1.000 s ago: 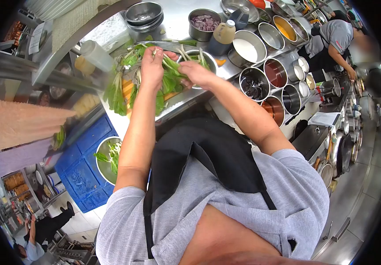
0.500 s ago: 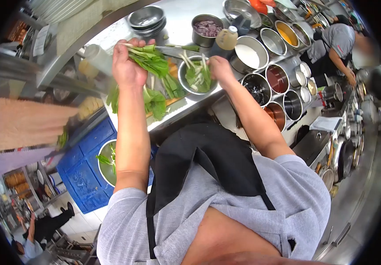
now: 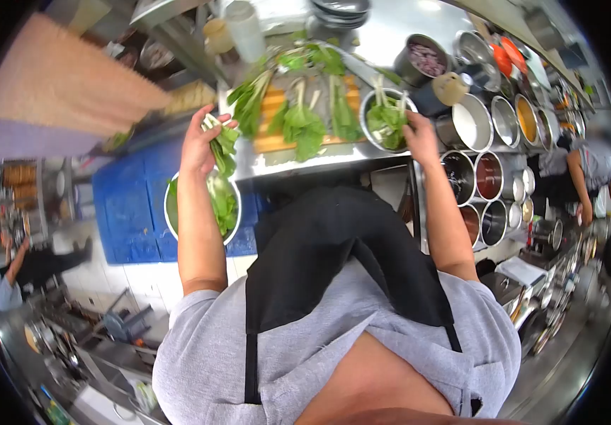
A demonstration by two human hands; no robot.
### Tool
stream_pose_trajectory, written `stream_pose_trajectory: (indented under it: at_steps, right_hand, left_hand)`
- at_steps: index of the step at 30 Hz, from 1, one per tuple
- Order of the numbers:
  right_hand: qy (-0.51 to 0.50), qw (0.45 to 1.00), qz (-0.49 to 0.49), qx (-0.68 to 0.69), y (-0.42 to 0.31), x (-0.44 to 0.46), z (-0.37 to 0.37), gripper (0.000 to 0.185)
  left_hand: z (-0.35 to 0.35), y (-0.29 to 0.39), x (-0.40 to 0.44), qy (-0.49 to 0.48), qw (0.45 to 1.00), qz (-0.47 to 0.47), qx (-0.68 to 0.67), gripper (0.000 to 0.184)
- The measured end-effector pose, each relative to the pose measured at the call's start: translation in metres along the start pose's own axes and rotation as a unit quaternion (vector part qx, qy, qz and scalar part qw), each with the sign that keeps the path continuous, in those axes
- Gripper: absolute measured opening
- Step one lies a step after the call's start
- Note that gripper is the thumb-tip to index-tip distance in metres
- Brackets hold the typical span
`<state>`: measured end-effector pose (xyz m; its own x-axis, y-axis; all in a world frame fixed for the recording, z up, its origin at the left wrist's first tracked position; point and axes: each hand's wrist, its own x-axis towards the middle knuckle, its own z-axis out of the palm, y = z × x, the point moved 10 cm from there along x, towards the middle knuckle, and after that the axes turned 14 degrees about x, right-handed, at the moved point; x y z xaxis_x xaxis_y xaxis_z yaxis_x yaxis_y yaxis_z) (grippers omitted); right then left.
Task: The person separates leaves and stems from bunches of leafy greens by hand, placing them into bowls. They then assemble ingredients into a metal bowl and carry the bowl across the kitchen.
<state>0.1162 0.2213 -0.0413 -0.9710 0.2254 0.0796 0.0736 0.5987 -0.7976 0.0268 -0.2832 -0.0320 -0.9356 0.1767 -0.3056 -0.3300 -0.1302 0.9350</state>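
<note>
My left hand (image 3: 199,145) holds a small bunch of leafy greens (image 3: 224,150) with pale stems, the fingers partly spread around it. Right below it, a metal bowl (image 3: 170,221) with more greens stands on a blue plastic surface. My right hand (image 3: 420,136) grips the right rim of a smaller metal bowl (image 3: 374,139) with leafy greens (image 3: 387,119) in it; my fingertips are partly hidden. Between my hands, several bunches of greens (image 3: 304,127) lie on an orange-yellow cutting board (image 3: 270,142) at the counter's front edge.
A pot of chopped purple-red pieces (image 3: 426,60) and a jug (image 3: 449,88) stand beyond my right hand. Several pots and a white-filled container (image 3: 472,122) line the right side. Stacked bowls (image 3: 339,10) and a clear bottle (image 3: 245,32) stand behind. A co-worker (image 3: 592,166) is at the far right.
My left hand has moved with its greens from over the cutting board to above the bowl on the blue surface. My right hand stays at the smaller bowl. The view has turned left.
</note>
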Motion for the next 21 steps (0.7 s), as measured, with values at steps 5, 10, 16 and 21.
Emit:
stream_pose_trajectory:
  at_steps: [5, 10, 16, 21]
  right_hand:
    - [0.032, 0.997, 0.035, 0.06, 0.027, -0.001, -0.023, 0.037]
    - [0.04, 0.992, 0.061, 0.1, 0.027, 0.003, -0.03, 0.034]
    - [0.035, 0.995, 0.03, 0.088, -0.005, 0.019, -0.027, 0.035]
    - [0.016, 0.996, 0.024, 0.084, -0.022, 0.019, -0.015, 0.035]
  left_hand:
    - [-0.121, -0.073, -0.068, 0.03, 0.994, -0.106, -0.002, 0.065]
    - [-0.208, -0.123, -0.103, 0.072, 0.986, -0.147, 0.002, 0.074]
    - [-0.237, -0.143, -0.127, 0.108, 0.972, -0.19, 0.085, 0.083]
    - [-0.28, -0.167, -0.122, 0.18, 0.898, -0.226, 0.332, 0.079]
